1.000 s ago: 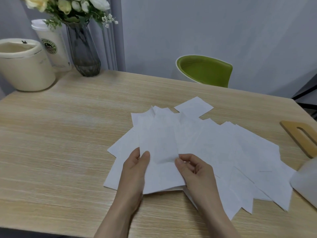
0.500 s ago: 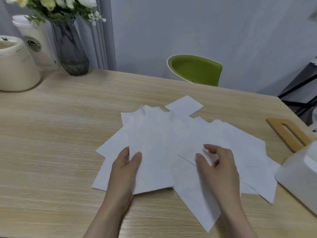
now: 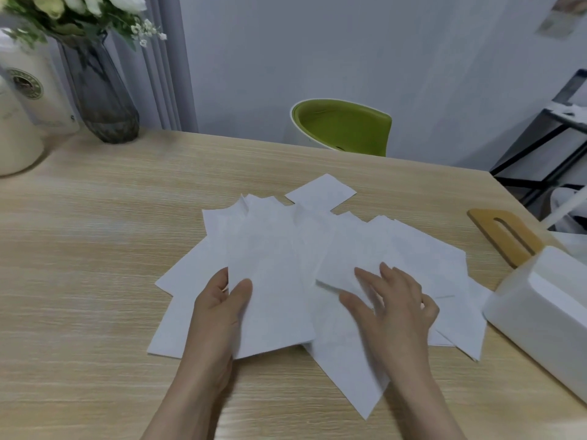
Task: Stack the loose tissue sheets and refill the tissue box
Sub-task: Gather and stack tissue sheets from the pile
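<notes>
Head view: held sheet (image 3: 270, 296) apparently lies lengthwise, pointing away.

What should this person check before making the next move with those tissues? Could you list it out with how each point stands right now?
1. Left hand has a grip on a sheet: ok, thumb on top of the started stack, fingers beneath.
2. Right hand has the next sheet: cannot tell; fingers lie spread on a loose sheet whose near edge is raised, thumb at that edge, but no pinch shows.
3. Sheets gathered into one pile: not ok, the loose tissue sheets lie fanned across the table.
4. Tissue box within easy range: ok, beside the sheets on the right.
5. Box open for refilling: ok, its wooden lid lies apart behind it.
</notes>
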A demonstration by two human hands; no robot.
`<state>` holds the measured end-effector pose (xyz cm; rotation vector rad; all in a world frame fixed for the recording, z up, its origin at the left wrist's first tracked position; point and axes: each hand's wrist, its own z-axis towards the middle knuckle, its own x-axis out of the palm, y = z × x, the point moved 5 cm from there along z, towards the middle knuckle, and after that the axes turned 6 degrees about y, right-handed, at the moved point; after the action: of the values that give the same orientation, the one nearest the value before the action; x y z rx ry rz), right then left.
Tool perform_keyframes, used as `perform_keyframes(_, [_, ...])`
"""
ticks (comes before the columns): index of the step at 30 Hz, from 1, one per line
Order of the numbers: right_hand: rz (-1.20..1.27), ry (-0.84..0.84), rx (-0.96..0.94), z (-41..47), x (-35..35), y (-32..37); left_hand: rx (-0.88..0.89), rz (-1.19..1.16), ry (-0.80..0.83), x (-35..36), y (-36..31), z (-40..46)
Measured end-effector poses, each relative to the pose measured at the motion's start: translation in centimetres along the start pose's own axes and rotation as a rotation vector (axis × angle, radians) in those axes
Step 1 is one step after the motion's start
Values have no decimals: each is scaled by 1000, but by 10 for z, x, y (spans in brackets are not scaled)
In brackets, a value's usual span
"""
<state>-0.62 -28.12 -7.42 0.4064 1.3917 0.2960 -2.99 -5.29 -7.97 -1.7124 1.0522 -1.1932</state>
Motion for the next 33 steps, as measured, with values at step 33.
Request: perform_keyframes(33, [12, -55, 224, -14, -13, -29, -63, 33, 90, 41, 25, 10])
